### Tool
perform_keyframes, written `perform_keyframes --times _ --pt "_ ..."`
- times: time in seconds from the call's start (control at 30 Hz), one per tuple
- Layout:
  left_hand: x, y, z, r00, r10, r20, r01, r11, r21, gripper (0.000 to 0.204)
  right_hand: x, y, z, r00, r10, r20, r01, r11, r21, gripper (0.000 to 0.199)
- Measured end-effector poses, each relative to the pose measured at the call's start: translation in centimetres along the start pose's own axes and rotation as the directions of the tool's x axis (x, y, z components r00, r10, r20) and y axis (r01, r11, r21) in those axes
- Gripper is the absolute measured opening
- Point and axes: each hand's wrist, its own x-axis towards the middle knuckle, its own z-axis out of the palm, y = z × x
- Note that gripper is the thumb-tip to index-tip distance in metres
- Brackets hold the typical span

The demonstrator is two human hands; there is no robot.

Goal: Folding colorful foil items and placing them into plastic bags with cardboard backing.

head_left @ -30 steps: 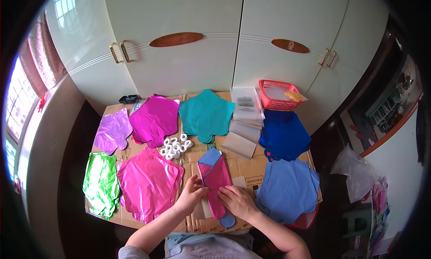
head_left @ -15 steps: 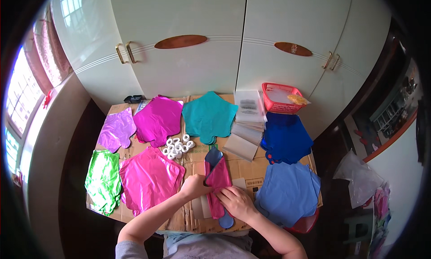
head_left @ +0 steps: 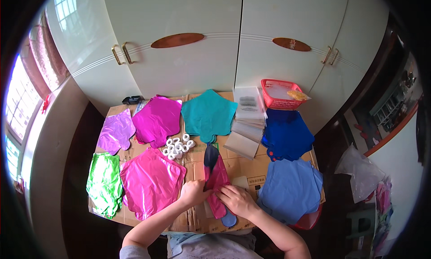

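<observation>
A flat foil balloon, pink on its outer face and dark blue inside, lies folded into a long narrow strip at the table's near middle. Its dark upper end points away from me, and a round blue tab sticks out at the near end. My left hand is closed on the strip's left edge. From the right, my right hand holds the pink layer down, fingers bent over it and close to the left fingertips. A few fingertips are hidden in the folds.
Stacks of flat foil balloons surround the hands: pink, green, lilac, magenta, teal, dark blue, light blue. White ribbon rolls, clear sleeves and a red basket share the cardboard-covered table.
The dark upper end of the foil balloon shows wider and darker than before. Both hands stay in nearly the same place on the strip, while the whole view has shifted slightly.
</observation>
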Motion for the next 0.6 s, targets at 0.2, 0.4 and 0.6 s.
perform_keyframes --times 0.2,0.4,0.6 --pt "-0.7 -0.3 0.4 0.983 0.131 -0.129 -0.134 0.991 -0.020 0.040 0.3 -1.9 -0.5 0.993 0.115 -0.006 -0.115 0.993 -0.030 0.031" --pt "-0.7 0.0 0.4 0.982 0.117 -0.147 -0.126 0.991 -0.054 0.040 0.7 -3.9 0.9 0.937 0.350 -0.004 -0.349 0.934 0.075 0.032" --pt "-0.3 -0.2 0.9 0.989 0.062 -0.133 -0.075 0.992 -0.097 0.039 -0.2 -3.8 3.0 0.937 0.335 -0.094 -0.331 0.942 0.056 0.028"
